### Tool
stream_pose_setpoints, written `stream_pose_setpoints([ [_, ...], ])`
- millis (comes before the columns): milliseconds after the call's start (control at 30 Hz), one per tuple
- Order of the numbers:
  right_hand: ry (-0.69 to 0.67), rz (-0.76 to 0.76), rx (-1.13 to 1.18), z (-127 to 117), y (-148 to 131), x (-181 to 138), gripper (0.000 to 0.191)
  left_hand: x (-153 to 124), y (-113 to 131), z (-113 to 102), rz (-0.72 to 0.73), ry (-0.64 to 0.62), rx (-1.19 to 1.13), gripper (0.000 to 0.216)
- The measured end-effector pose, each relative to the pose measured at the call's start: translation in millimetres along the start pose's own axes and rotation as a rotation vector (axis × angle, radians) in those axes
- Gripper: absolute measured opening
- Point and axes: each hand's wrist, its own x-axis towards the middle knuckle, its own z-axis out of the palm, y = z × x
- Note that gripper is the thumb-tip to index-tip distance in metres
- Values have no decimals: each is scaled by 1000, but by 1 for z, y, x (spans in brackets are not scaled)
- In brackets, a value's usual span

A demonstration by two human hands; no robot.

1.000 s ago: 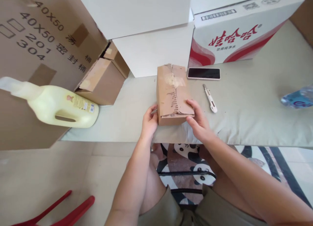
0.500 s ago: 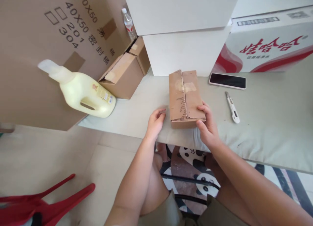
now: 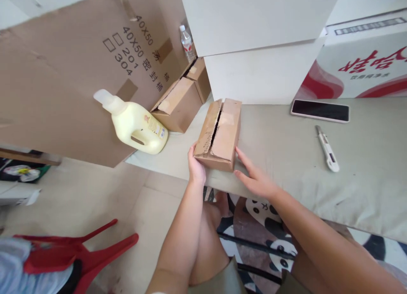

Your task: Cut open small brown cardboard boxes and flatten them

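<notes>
A small brown cardboard box point(image 3: 226, 126) lies on the cloth-covered surface, its two top flaps parted by a narrow dark gap. My left hand point(image 3: 197, 166) is closed around the box's near left corner, with some of its fingers hidden behind the side. Beside the near right corner is my right hand point(image 3: 254, 175), fingers stretched and apart, the tips at or very near the cardboard. Off to the right lies a white utility knife point(image 3: 327, 149), apart from both hands.
A phone point(image 3: 320, 111) lies beyond the knife. At left stand a pale yellow jug point(image 3: 138, 126), more brown boxes point(image 3: 181, 105) and a large cardboard sheet point(image 3: 76, 94). White cartons point(image 3: 260, 75) line the back, with a water bottle point(image 3: 187, 43) at their left. A red chair point(image 3: 95, 260) is below left.
The box has moved left and turned slightly, and its flap gap looks wider. My left hand has come onto its left side; my right hand has loosened from its corner. The view has shifted left.
</notes>
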Motion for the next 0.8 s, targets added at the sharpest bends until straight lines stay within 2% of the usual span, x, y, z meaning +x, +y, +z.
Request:
stream_pose_setpoints([
  [133, 46, 69, -33, -4, 0, -1, 66, 14, 6, -19, 41, 39, 82, 39],
  [267, 35, 85, -68, -5, -5, -1, 63, 25, 13, -33, 7, 100, 90, 37],
  [467, 43, 57, -77, -6, -7, -4, 60, 26, 22, -28, 3, 110, 171, 34],
  [567, 59, 53, -50, -8, -6, -8, 59, 16, 32, -17, 14, -40, 185, 42],
  [733, 83, 50, -20, -14, -10, -14, 60, -10, 53, 0, 124, -477, 449, 81],
  [800, 91, 68, -19, -16, -12, -15, 61, -17, 56, 6, 141, -552, 527, 90],
])
